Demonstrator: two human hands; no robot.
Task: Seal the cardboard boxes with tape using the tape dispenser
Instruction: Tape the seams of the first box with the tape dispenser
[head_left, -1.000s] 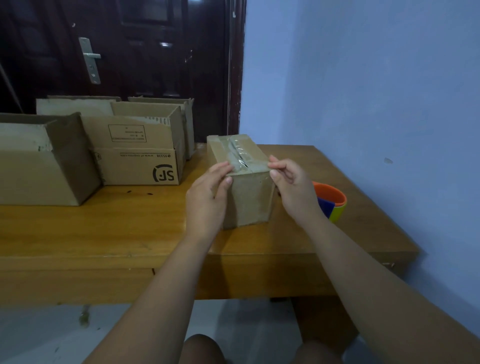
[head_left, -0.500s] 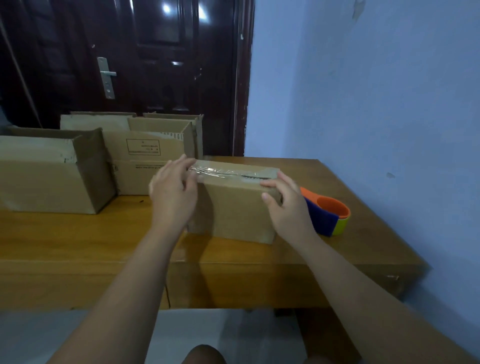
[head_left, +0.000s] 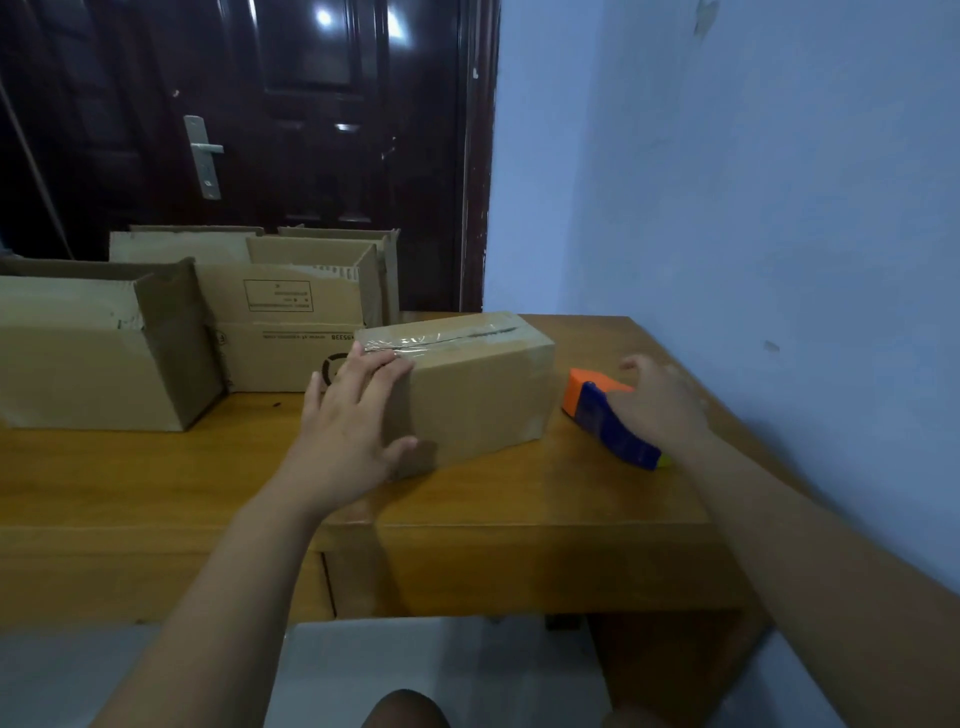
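Observation:
A small closed cardboard box (head_left: 483, 395) lies on the wooden table (head_left: 519, 499), with clear tape along its top seam. My left hand (head_left: 348, 421) rests flat against the box's left end, fingers spread over its top edge. To the right of the box sits the tape dispenser (head_left: 602, 410), orange and blue with a bit of yellow. My right hand (head_left: 660, 400) is over the dispenser's right side, fingers spread and blurred; whether it touches the dispenser is unclear.
Several open cardboard boxes stand at the back left: a large one (head_left: 88, 358) and an SF-marked one (head_left: 285, 332). A dark door (head_left: 260, 130) is behind them. A blue wall (head_left: 753, 208) runs along the table's right edge.
The small box has been turned so its long side faces me. My right hand left the box and moved right onto the dispenser. My left hand stays on the box's left end.

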